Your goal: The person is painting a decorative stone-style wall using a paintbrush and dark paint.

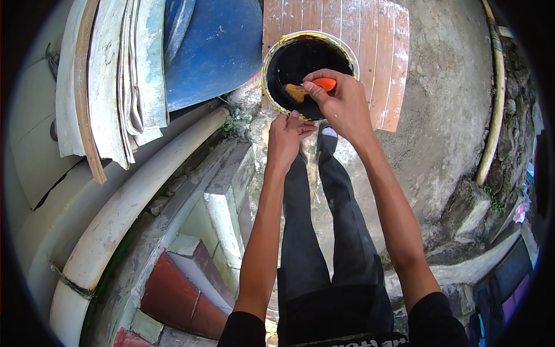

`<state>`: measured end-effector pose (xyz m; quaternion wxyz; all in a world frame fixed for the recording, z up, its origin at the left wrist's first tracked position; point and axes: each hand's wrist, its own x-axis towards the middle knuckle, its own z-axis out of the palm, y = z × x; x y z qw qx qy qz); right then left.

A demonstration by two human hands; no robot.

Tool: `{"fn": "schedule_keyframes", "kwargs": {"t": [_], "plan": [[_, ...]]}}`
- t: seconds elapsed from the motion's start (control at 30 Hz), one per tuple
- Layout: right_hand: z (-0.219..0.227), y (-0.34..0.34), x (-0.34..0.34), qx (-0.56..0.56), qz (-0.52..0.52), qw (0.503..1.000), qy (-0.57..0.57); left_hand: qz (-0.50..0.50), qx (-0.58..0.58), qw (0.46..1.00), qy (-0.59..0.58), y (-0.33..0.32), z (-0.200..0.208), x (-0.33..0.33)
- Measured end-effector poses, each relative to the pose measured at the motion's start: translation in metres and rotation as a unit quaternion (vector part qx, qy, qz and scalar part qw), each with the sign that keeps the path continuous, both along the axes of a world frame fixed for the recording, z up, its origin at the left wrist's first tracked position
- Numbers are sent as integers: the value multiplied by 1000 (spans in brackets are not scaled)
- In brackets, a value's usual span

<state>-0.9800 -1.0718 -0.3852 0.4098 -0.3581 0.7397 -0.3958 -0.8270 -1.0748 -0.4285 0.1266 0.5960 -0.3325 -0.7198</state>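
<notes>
A round bucket (350, 54) with a pale, yellow-stained rim and a black inside stands ahead of me. My left hand (284, 134) is at its near rim, thumb over the edge and fingers outside below it. Over the bucket's opening, my right hand (346, 105) grips a paintbrush-like tool (326, 84) by its orange handle. The tool's flat, yellowish-tan end points left and down into the bucket. Whether its tip touches the dark contents is hard to see.
Beneath the bucket lies a brown slatted board (381, 69). A blue drum (217, 52) and leaning white sheets (110, 75) stand at the left. A long pale pipe (127, 214) runs below them. A bamboo pole (494, 104) lies along the right side.
</notes>
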Motion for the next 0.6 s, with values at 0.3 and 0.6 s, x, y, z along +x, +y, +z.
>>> {"fn": "schedule_keyframes", "kwargs": {"t": [0.3,0.6], "plan": [[12,-3,-7,-2,-14,1000,-14,-10,14,1000,0,-12,6,-3],[-9,-6,-14,-59,-111,992,-31,-15,7,1000,-3,-11,2,-3]]}}
